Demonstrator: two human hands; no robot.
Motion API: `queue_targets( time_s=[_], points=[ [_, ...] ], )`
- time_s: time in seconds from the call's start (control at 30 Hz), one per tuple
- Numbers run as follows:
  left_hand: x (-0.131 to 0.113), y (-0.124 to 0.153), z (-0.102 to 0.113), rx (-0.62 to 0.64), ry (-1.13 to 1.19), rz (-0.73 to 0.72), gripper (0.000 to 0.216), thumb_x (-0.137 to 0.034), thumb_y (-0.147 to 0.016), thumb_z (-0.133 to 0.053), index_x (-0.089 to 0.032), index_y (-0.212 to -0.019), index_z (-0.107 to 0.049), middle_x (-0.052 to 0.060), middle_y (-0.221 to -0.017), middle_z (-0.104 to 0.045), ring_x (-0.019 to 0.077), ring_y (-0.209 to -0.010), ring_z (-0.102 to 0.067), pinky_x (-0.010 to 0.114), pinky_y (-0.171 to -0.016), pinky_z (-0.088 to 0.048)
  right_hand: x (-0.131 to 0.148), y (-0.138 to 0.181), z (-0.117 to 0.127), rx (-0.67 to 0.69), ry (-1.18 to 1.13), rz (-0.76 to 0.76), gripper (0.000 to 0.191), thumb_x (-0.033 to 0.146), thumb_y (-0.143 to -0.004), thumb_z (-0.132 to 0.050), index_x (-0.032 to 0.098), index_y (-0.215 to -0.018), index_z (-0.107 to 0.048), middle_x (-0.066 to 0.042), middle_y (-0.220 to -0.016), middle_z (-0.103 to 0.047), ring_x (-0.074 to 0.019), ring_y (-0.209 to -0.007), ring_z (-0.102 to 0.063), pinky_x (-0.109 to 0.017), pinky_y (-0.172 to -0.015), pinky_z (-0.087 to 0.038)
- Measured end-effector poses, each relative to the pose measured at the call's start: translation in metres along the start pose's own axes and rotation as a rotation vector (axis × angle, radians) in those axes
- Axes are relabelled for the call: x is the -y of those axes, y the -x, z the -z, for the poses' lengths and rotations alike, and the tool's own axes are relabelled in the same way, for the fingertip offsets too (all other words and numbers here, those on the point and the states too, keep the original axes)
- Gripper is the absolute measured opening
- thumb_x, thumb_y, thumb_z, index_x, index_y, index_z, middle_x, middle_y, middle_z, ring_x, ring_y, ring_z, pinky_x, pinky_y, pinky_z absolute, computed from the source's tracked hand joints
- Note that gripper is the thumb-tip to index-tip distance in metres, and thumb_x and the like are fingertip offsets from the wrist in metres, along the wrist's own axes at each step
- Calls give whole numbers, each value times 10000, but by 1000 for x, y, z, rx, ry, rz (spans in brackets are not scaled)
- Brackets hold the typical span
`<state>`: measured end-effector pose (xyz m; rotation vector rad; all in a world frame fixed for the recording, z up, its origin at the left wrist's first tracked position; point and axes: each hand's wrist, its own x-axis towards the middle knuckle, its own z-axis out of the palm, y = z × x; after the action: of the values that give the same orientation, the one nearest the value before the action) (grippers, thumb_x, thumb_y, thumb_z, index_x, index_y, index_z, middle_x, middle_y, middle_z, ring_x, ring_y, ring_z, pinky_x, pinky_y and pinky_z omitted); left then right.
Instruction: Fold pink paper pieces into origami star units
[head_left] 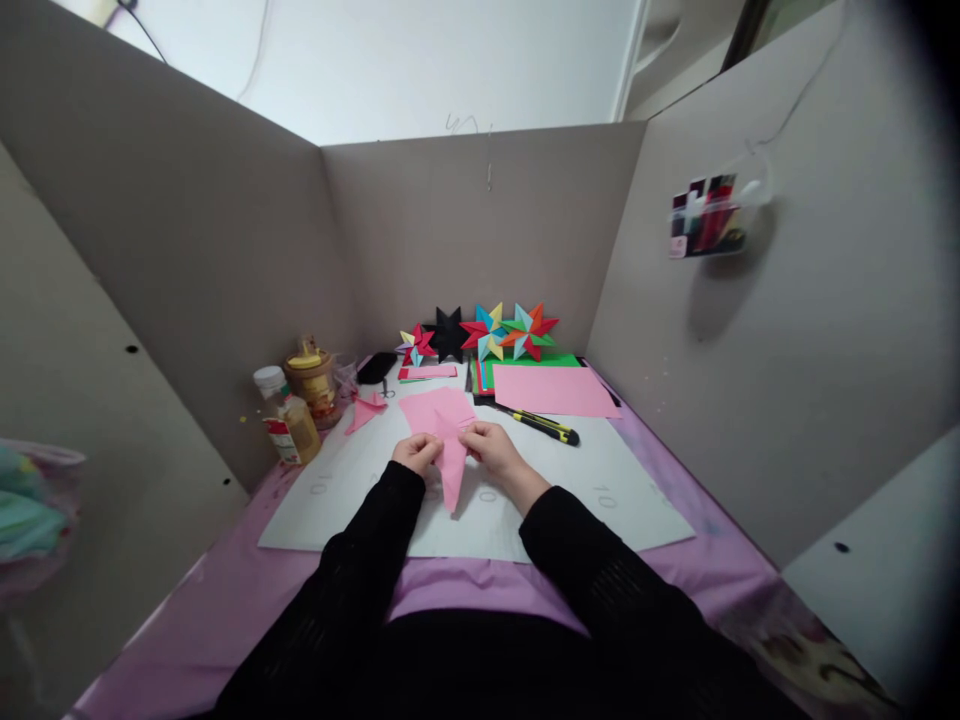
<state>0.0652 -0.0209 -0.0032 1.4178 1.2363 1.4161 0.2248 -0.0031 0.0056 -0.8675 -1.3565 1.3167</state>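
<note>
A partly folded pink paper (448,425) lies on a white mat (622,490) in front of me, with a pointed flap toward me. My left hand (417,455) pinches its left edge with curled fingers. My right hand (489,447) presses and grips its right side. Both sleeves are black. A smaller folded pink piece (365,411) lies to the left, apart from my hands.
Several coloured paper stars (484,335) stand at the back by a stack of coloured sheets (551,388). A yellow-black utility knife (544,424) lies right of my hands. A glue bottle (289,420) and a jar (313,382) stand left. Grey cardboard walls (750,360) enclose the pink-covered table.
</note>
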Motion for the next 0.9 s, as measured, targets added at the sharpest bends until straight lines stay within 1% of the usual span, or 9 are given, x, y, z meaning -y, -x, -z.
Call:
queue_targets(
  time_s=[0.13,0.27,0.4,0.47,0.57,0.63,0.8,0.87,0.9],
  points=[
    [2,-1,1,4,-8,8,243,-350,-646,-562,-145,-517,-547,-28,-446,-493,95,-456,-428,215,-493,-340,-1,-1,1,23,-41,-31,212,316,-670,-561,154,-544,-512,46,-395,-440,-61,-347,-320,-207,-368,-192],
    [1,0,2,35,-89,-13,282,-369,-688,-520,-149,-512,-525,-30,-457,-497,100,-478,-450,215,-515,-354,-4,0,1,11,2,14,247,333,-689,-562,151,-534,-500,51,-405,-421,-55,-364,-320,-203,-383,-206],
    [-1,2,3,33,-148,-21,311,-391,-709,-514,-147,-516,-536,-31,-463,-500,102,-490,-459,216,-522,-360,-2,1,3,32,86,62,230,292,-668,-578,149,-505,-499,51,-414,-422,-58,-397,-346,-204,-417,-241],
    [-3,3,3,6,-166,-19,309,-390,-703,-525,-146,-515,-547,-31,-457,-503,101,-486,-461,216,-522,-363,-1,-1,3,6,90,69,217,279,-656,-581,152,-500,-500,53,-410,-426,-61,-402,-353,-206,-424,-252],
    [-8,3,2,-92,-154,-3,293,-375,-690,-531,-148,-507,-562,-26,-441,-509,99,-468,-458,213,-502,-366,-2,-4,5,-43,66,55,203,283,-650,-583,157,-509,-510,62,-380,-410,-62,-380,-334,-207,-414,-247],
    [-10,2,2,-149,-131,17,276,-367,-676,-540,-146,-514,-576,-19,-448,-525,98,-457,-456,213,-485,-366,-3,-5,6,-51,55,53,202,288,-649,-587,156,-513,-518,63,-369,-406,-61,-371,-326,-207,-407,-241],
    [-8,-2,5,-286,-28,92,256,-374,-657,-553,-128,-617,-609,12,-517,-587,106,-482,-500,212,-478,-376,-4,-6,8,-72,18,56,204,307,-647,-594,152,-532,-527,59,-393,-414,-58,-371,-314,-203,-390,-215],
    [-4,-3,3,-269,10,135,298,-408,-660,-550,-120,-689,-618,31,-569,-612,120,-514,-530,203,-443,-350,-5,-7,9,-105,11,62,217,325,-652,-594,154,-539,-521,59,-401,-415,-58,-371,-311,-203,-386,-214],
    [-3,-2,1,-217,18,145,324,-427,-655,-557,-118,-726,-621,37,-599,-623,125,-526,-539,198,-425,-333,-5,-7,9,-119,16,73,226,334,-656,-594,156,-541,-515,59,-404,-417,-58,-372,-313,-204,-387,-220]
  ],
)
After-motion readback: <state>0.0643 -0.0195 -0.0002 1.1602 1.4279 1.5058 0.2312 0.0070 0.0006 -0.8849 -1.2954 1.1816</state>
